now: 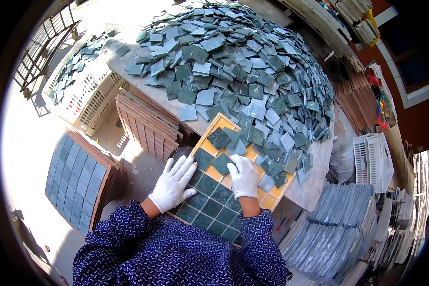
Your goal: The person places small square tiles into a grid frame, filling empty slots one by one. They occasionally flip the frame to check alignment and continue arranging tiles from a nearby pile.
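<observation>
A white slotted crate (88, 90) at the upper left holds a few green tiles, and just beside it brown trays (148, 121) lean in a stack. At the far left a filled tray (74, 178) of blue-grey tiles rests on more brown trays. On the right a white basket (372, 159) stands near grey tile sheets (338, 224) piled below it, with brown boards (355, 100) stacked above.

Yellow grid tray (271, 194) lying flat below the big tile pile (252, 62), near rows filled with square dark green tiles (209, 195)
</observation>
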Demonstrator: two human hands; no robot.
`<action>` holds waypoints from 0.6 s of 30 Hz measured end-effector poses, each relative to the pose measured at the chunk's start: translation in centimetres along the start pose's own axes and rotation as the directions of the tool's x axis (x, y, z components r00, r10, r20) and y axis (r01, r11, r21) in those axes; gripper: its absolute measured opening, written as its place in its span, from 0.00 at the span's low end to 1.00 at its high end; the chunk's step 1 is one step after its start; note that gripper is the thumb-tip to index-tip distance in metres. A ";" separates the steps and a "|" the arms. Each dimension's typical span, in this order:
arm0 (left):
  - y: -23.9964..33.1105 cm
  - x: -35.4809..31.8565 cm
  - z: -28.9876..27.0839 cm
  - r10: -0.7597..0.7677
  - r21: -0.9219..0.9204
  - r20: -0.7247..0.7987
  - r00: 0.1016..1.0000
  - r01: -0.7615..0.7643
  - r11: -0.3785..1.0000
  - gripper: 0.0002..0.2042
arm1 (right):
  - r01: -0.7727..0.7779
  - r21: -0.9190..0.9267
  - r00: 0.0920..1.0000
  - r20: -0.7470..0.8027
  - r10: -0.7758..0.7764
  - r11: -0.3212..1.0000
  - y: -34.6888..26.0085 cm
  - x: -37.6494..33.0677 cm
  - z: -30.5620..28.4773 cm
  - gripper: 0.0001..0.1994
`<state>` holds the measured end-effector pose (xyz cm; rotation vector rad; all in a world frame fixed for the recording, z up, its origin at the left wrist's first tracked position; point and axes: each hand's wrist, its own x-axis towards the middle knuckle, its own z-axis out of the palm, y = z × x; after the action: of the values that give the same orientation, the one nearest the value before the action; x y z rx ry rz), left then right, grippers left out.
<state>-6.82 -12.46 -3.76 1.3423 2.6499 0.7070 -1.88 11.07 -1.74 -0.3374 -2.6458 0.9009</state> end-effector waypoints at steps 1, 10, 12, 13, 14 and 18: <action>0.5 -0.6 -0.3 -0.014 0.047 0.031 0.999 0.012 0.999 0.38 | -0.013 -0.039 1.000 -0.025 0.012 0.999 -0.4 -0.4 0.2 0.14; 0.6 2.1 -1.2 0.051 0.032 -0.011 0.999 -0.050 0.998 0.37 | 0.088 -0.101 0.996 0.030 -0.085 0.991 0.3 -0.3 0.0 0.13; 0.5 3.9 -0.6 0.100 0.063 -0.048 0.994 -0.096 0.993 0.37 | 0.161 -0.131 0.984 0.094 -0.149 0.978 0.6 0.1 -0.2 0.12; 0.5 4.8 -0.2 0.109 0.094 -0.024 0.994 -0.106 0.990 0.37 | 0.219 -0.149 0.972 0.120 -0.202 0.964 0.6 0.3 -0.1 0.11; 0.6 5.1 0.0 0.106 0.099 -0.022 0.994 -0.103 0.990 0.38 | 0.277 -0.165 0.956 0.146 -0.254 0.946 0.6 0.4 0.0 0.11; 1.4 4.4 0.3 0.112 0.145 -0.022 0.993 -0.108 0.984 0.38 | 0.181 -0.158 0.976 0.153 -0.157 0.971 -0.5 -0.6 0.6 0.13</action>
<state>-8.43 -8.21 -2.89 1.5365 2.7142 0.5604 -1.60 10.15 -1.98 -0.0874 -2.8369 0.6680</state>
